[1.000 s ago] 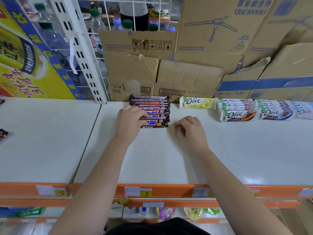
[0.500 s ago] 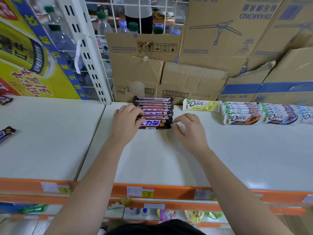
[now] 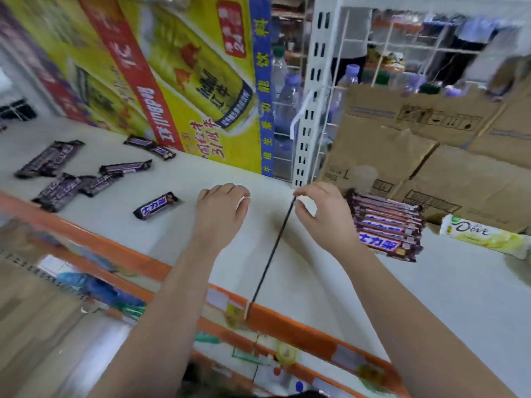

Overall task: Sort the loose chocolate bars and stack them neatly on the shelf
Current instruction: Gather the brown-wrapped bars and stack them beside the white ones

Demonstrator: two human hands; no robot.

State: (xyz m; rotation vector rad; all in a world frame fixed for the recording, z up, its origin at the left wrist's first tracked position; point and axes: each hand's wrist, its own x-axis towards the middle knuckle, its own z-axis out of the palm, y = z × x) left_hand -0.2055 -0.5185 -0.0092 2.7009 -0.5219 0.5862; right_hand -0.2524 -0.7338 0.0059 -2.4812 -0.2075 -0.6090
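A neat stack of brown Snickers-type bars point(image 3: 388, 225) lies on the white shelf point(image 3: 290, 271) just right of my right hand point(image 3: 321, 211). That hand hovers beside the stack with loosely curled fingers, nothing in them. My left hand point(image 3: 221, 208) hangs over the shelf left of the dark seam, fingers loosely bent and holding nothing. The nearest loose bar point(image 3: 156, 205) lies a little left of it. Further left, several loose bars are scattered, among them one bar point(image 3: 126, 167), another bar point(image 3: 149, 147) and a pile of bars point(image 3: 57, 191).
A yellow Dove bar point(image 3: 485, 235) lies right of the stack. Cardboard boxes point(image 3: 402, 156) line the back right; a yellow drink carton point(image 3: 186, 81) backs the left section. A white slotted upright point(image 3: 313, 96) stands between them. An orange rail point(image 3: 287, 320) edges the shelf front.
My view has swung left, bringing the scattered bars into sight. Both hands have come off the stack and moved left; the left hand now hovers over the left shelf section.
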